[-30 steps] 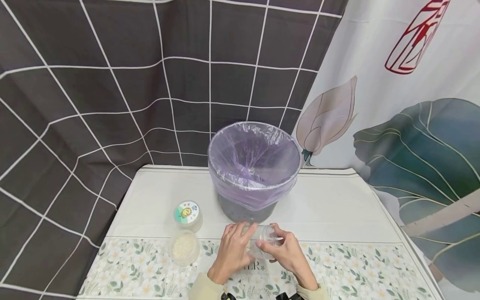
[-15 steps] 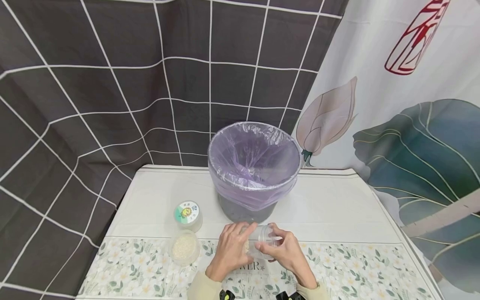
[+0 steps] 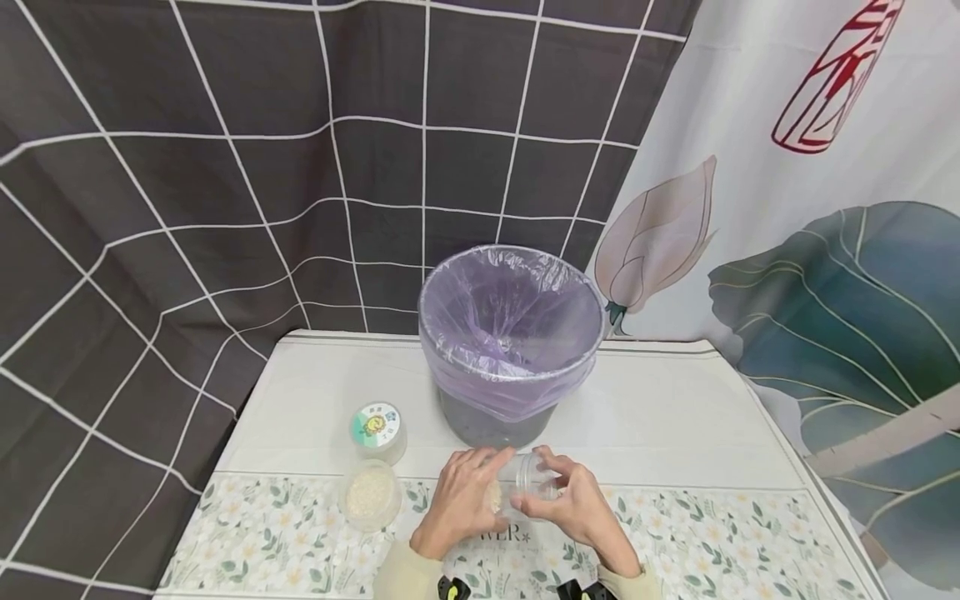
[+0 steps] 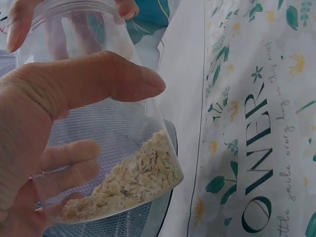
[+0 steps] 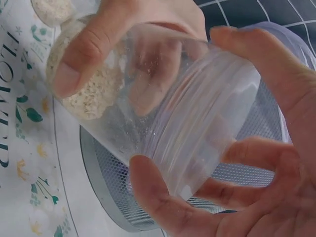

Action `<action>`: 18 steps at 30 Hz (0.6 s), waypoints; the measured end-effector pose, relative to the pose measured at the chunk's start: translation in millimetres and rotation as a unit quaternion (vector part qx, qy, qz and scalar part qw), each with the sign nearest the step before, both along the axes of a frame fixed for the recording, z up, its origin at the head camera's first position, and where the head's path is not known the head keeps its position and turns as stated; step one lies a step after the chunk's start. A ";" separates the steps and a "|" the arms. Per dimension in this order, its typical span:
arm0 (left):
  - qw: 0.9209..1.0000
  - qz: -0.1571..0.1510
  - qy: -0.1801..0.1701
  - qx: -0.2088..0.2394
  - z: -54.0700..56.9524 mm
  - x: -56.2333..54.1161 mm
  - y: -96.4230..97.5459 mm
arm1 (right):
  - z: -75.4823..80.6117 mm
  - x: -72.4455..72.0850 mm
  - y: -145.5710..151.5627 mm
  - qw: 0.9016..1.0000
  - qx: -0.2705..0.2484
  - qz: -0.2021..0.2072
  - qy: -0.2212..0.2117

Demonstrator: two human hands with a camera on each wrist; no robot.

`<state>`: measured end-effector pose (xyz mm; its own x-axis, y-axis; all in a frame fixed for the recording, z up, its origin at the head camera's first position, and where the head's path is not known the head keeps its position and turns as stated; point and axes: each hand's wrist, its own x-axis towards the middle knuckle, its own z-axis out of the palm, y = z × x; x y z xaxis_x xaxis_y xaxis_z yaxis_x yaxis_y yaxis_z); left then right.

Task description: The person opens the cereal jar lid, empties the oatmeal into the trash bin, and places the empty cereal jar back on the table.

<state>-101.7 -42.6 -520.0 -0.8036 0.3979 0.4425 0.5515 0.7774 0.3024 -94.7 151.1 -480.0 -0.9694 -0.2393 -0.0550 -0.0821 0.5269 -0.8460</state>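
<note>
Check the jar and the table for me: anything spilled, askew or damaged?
No spill or damage that I can see. Only the jar is askew: the left hand and right hand hold it tilted, so the oats lie heaped unevenly at its base end.

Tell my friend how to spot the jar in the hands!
Find the purple-lined bin on the table. In front of it, the left hand and right hand hold a clear jar tipped sideways. Unlike the green-topped tub and pale-filled tub, both standing untouched, it's held.
</note>
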 end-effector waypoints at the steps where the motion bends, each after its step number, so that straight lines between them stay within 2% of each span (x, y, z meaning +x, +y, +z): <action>1: 1.000 -0.002 -0.005 0.000 -0.2 0.1 -0.2 | 0.1 0.0 0.2 1.000 0.005 0.004 0.003; 8: 0.999 -0.016 -0.042 -0.006 0.2 1.5 -3.9 | 0.9 1.4 0.4 0.999 0.007 0.047 0.020; 18: 0.994 -0.042 -0.098 0.008 6.3 1.6 -7.8 | 2.5 1.5 0.7 0.996 0.001 0.079 0.048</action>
